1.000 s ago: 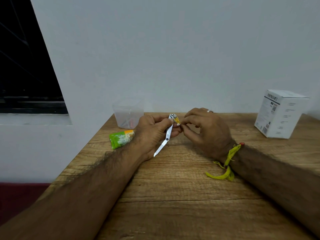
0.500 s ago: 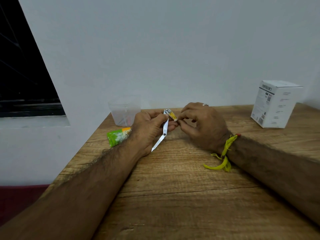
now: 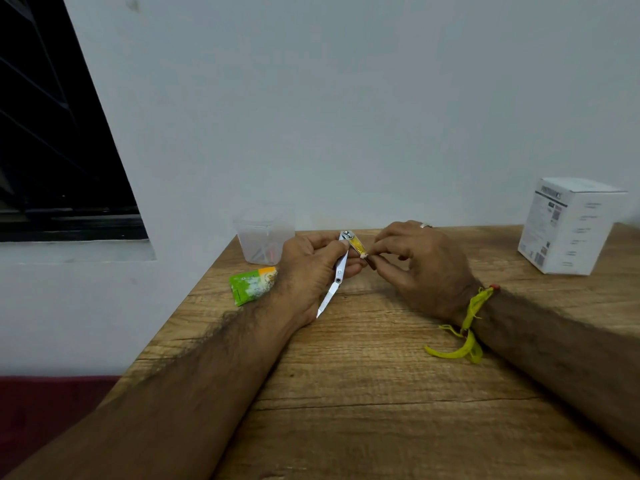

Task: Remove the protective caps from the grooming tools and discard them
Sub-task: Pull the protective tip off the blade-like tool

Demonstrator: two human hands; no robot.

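Along the far left edge of the wooden table [image 3: 346,393] a translucent plastic cup [image 3: 265,237] is standing against the wall, with what look like thin sticks inside it, too faint to name. Just in front of it a green and orange sachet [image 3: 253,285] is lying flat by the table's left edge.

Your left hand [image 3: 308,271] is gripping a metal nail clipper [image 3: 341,263] above the far middle of the table, thumb and fingers curled round its body, with a thin blade folded out and pointing down toward your wrist. A yellow cap [image 3: 356,244] is sitting on the lever near the clipper's head. Your right hand [image 3: 415,265] is pinching the lower tip of that cap between thumb and forefinger, the other fingers loosely curled.

You are in the cap-removal step, I judge: the cap looks not yet free of the tool. The next move probably calls for a steady hold with the left hand while the right draws the cap off along the lever, then somewhere to drop it; the cup may serve, though that is a guess.

A white printed box [image 3: 568,226] is standing at the far right edge.
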